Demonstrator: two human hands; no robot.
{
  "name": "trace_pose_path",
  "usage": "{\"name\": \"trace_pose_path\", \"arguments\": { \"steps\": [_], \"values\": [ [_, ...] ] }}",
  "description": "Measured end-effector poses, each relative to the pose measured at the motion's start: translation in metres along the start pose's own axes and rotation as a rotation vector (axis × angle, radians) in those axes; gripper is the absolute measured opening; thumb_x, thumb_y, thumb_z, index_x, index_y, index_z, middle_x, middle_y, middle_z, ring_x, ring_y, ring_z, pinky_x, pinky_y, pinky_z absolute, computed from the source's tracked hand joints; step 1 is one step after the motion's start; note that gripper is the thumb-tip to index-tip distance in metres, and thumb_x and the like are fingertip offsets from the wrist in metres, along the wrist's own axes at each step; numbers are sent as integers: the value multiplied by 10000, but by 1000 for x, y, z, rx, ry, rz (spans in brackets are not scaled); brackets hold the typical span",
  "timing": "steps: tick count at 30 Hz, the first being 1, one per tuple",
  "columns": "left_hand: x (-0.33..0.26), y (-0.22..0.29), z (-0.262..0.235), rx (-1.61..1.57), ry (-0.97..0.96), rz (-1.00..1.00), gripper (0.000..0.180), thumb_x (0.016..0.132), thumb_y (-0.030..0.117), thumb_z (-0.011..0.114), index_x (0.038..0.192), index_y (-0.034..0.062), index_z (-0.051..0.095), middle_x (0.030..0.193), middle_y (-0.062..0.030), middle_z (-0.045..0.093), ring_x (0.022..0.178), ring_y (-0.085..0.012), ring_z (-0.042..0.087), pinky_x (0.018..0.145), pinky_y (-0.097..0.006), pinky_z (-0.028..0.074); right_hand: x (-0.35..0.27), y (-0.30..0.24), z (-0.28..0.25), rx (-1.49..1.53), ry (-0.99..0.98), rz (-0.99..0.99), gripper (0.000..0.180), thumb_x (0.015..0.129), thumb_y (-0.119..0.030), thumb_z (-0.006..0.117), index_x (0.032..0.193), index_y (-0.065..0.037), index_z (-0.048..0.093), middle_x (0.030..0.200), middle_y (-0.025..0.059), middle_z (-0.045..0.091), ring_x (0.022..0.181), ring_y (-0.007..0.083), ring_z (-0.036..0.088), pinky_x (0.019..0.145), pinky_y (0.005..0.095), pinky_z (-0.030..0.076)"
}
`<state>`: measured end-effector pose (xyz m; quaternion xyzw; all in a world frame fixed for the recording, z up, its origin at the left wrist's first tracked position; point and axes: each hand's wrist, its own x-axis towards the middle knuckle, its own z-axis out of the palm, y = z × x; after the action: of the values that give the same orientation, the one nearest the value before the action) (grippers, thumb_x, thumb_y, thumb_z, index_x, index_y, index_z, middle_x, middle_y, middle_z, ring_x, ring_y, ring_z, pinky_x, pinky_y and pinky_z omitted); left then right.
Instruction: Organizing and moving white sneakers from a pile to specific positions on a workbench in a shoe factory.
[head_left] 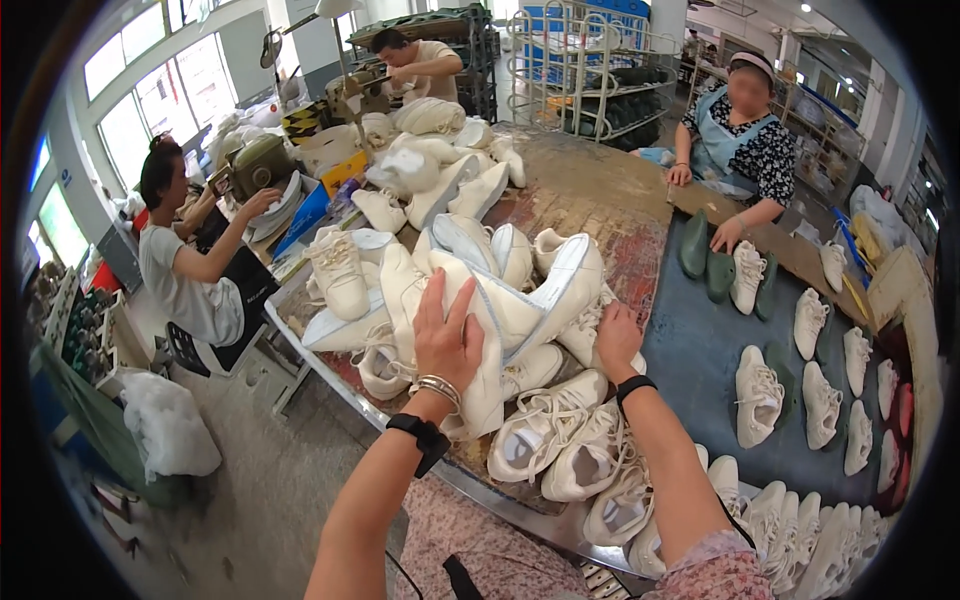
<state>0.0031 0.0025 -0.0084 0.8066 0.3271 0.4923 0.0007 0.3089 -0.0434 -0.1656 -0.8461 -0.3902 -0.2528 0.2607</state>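
Observation:
My left hand [447,336] lies flat with fingers spread on a pile of white shoe uppers [480,290] heaped on the worktable. My right hand [616,340] reaches into the same pile a little to the right, its fingers curled around a white upper; the fingertips are hidden among the shoes. Both wrists wear black bands, and the left also has silver bangles. Laced white sneakers [560,440] lie just below my hands near the table's front edge.
A dark conveyor belt [700,350] at right carries white sneakers [760,395] and green shoe lasts [695,245]. A person in a blue apron [735,135] works across it. Two more people sit at left [185,265] and at the back [420,60]. A wire rack [590,70] stands behind.

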Motion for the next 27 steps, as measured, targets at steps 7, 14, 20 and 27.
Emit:
{"name": "trace_pose_path", "arguments": {
  "steps": [7, 14, 20, 27],
  "values": [
    [-1, -6, -5, 35, -10, -22, 537, 846, 74, 609, 1376, 159, 581, 1488, -226, 421, 1357, -412, 433, 1109, -479, 367, 2, -22, -24, 111, -116, 92, 284, 1006, -307, 436, 1033, -89, 618, 1095, 136, 659, 904, 367, 661, 700, 502, 549],
    [2, -4, 1, 31, -8, -6, 546, 844, 68, 603, 1381, 160, 572, 1485, -228, 422, 1356, -411, 431, 1111, -480, 364, 37, 4, -31, 457, -496, 432, 334, 957, -298, 525, 1154, -53, 638, 1240, 202, 615, 1111, 391, 597, 929, 476, 491],
    [-7, -14, -11, 23, -7, 27, 562, 843, 54, 599, 1393, 160, 554, 1501, -229, 396, 1352, -419, 430, 1092, -489, 371, 16, -45, -125, 1246, -908, 664, 609, 891, -429, 736, 1172, 96, 610, 1051, 145, 667, 902, 182, 668, 727, 283, 568],
    [0, -7, -1, -100, -36, -11, 543, 834, 28, 558, 1368, 122, 585, 1497, -260, 398, 1306, -456, 470, 1068, -493, 394, 4, -86, -73, 1622, -1100, 796, 564, 928, -440, 695, 1300, -39, 557, 1223, 34, 632, 1042, 146, 606, 904, 280, 485]
  ]
}}
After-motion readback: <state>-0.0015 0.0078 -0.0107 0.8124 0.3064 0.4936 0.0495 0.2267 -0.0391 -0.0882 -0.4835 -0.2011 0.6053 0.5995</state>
